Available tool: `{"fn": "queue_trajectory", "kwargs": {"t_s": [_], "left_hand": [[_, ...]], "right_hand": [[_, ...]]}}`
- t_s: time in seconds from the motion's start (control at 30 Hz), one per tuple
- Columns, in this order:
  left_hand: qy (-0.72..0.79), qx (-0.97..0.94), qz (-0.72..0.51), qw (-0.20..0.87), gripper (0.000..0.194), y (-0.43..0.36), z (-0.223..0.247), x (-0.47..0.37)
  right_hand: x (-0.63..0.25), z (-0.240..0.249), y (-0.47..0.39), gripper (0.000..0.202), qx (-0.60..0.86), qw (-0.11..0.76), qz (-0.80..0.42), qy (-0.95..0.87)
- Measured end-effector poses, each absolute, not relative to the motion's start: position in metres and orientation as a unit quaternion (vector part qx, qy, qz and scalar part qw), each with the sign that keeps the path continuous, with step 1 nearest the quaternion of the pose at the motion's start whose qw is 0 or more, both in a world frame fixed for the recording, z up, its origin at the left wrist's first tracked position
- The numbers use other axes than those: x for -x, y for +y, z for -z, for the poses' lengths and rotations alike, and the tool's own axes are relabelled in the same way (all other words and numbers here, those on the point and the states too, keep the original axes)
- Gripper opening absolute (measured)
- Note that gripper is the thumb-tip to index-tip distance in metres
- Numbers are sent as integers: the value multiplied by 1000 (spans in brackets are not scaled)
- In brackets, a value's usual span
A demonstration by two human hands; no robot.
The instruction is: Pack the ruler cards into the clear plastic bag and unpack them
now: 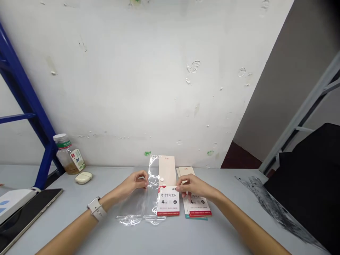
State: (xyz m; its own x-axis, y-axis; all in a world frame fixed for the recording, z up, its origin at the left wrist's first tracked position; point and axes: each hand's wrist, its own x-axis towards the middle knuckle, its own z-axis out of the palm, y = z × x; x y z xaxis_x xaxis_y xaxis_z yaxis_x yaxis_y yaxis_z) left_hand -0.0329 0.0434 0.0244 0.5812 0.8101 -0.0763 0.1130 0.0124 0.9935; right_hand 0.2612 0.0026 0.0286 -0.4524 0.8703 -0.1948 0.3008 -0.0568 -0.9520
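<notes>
My left hand (139, 180) pinches the left edge of a clear plastic bag (152, 198), with further clear film spread on the table below it. Beside the bag's right part stands a white and red ruler-set card (168, 202), with a long cream card (166, 166) reaching up behind it. My right hand (187, 186) has its thumb and fingers closed on the upper right corner of that ruler-set card. Just under the right hand lies a second stack of ruler-set cards (198, 207), with cream cards (186, 170) at its top and a teal edge showing beneath.
To the left are a jar (69, 154) with a white lid, a cream oval case (83, 177), a dark phone (29, 212) and a white box (13, 202). A blue metal frame (32, 92) rises there. Black fabric (308, 187) hangs at the right, above the grey table (127, 241).
</notes>
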Motion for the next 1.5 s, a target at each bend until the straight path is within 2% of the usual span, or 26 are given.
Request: {"fn": "queue_trajectory", "kwargs": {"t_s": [0.23, 0.33, 0.63, 0.8, 0.9, 1.0, 1.13, 1.3, 1.5], "left_hand": [[409, -689, -219, 558, 21, 51, -52, 54], [416, -689, -178, 566, 23, 54, -63, 65], [461, -707, -93, 528, 25, 64, -60, 85], [516, -732, -75, 440, 29, 68, -52, 85], [534, -728, -75, 422, 30, 65, -54, 81], [555, -720, -72, 411, 32, 59, -60, 80], [579, -706, -65, 404, 39, 54, -67, 80], [562, -688, -85, 451, 45, 50, -67, 77], [505, -672, -122, 527, 39, 41, -65, 60]], "right_hand": [[-298, -50, 10, 32, 477, 222, -559, -640], [-313, -60, 9, 29, 484, 199, -560, -643], [-346, -88, 1, 29, 441, 229, -586, -640], [-353, -80, 3, 28, 494, 151, -560, -648], [-350, -64, 8, 23, 558, 78, -524, -638], [-349, -49, 13, 29, 620, 28, -490, -612], [-351, -38, 17, 26, 652, 47, -468, -595], [-334, -31, 19, 22, 654, 86, -469, -588], [-310, -23, 19, 13, 635, 126, -482, -590]]}}
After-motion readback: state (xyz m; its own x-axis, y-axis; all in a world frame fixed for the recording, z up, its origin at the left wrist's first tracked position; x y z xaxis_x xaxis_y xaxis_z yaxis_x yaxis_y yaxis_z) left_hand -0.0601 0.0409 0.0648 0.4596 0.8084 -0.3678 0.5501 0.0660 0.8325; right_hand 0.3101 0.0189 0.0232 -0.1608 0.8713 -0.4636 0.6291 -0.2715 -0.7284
